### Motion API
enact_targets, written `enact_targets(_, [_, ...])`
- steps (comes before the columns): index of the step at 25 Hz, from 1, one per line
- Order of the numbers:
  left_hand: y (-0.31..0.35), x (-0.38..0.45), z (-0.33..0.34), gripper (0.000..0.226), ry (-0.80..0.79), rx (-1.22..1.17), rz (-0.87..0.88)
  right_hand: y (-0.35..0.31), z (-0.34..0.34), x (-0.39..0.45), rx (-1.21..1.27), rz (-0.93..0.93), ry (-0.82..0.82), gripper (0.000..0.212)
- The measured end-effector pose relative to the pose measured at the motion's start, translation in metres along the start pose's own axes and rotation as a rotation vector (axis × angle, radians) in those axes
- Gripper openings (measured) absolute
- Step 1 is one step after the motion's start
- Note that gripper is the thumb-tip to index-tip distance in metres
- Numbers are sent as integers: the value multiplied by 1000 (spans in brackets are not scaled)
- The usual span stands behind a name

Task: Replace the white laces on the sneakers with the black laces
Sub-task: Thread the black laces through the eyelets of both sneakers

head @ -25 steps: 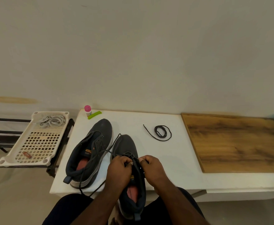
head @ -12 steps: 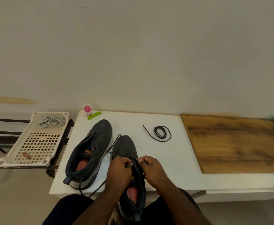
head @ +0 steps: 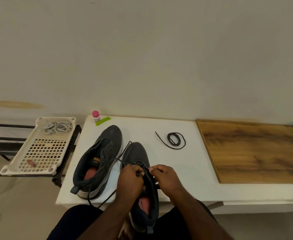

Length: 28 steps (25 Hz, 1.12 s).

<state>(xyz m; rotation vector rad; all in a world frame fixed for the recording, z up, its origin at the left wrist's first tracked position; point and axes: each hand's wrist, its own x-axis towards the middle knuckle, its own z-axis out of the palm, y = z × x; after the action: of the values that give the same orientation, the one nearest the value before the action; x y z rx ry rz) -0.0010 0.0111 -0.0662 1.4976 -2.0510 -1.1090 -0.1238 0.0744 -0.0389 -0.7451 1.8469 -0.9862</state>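
Two dark grey sneakers lie on the white table (head: 185,170). The left sneaker (head: 98,158) has no lace in its eyelets. The right sneaker (head: 138,156) juts over the front edge toward my lap. A black lace (head: 107,161) runs from its eyelets across the left sneaker and hangs off the table edge. My left hand (head: 130,181) and my right hand (head: 166,179) both pinch this lace at the right sneaker's upper eyelets. A second black lace (head: 174,140) lies coiled on the table behind. White laces (head: 57,127) sit heaped in a cream basket.
The cream perforated basket (head: 38,153) stands on a black rack left of the table. A pink-capped bottle (head: 96,116) and a green clip (head: 103,121) sit at the table's back left corner. A wooden board (head: 255,153) covers the right side.
Both hands have shifted slightly at the right sneaker's eyelets, with my right thumb now raised beside the lace. Shoes and coiled lace have not moved.
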Motion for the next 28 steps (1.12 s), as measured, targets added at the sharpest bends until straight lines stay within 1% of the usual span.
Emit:
enact_targets(4, [1,0,-2,22,-5,0,-5,2,-1,-2,30,-2,-15,25])
enact_targets(6, [3,-2,-5,19,-12,-5,0,6,-2,-1,4,-41,-22,22])
enact_targets(8, [5,-2,-8,20,-29,-16,9,11,-1,0,-71,-108,14,16])
enact_targets(11, [5,-2,-11,21,-88,-9,-4,17,4,1,-121,-159,73,17])
enact_targets(13, [4,-2,-12,21,-97,-9,-25,18,5,1,-112,-164,87,18])
enact_targets(19, [5,-4,-13,21,-53,-56,-84,20,6,3,-102,-168,93,22])
enact_targets(24, [7,-6,-13,17,-39,-58,-101,21,6,3,-110,-165,104,25])
enact_targets(28, [8,-5,-13,24,-41,-63,-108,21,6,3,-128,-167,100,24])
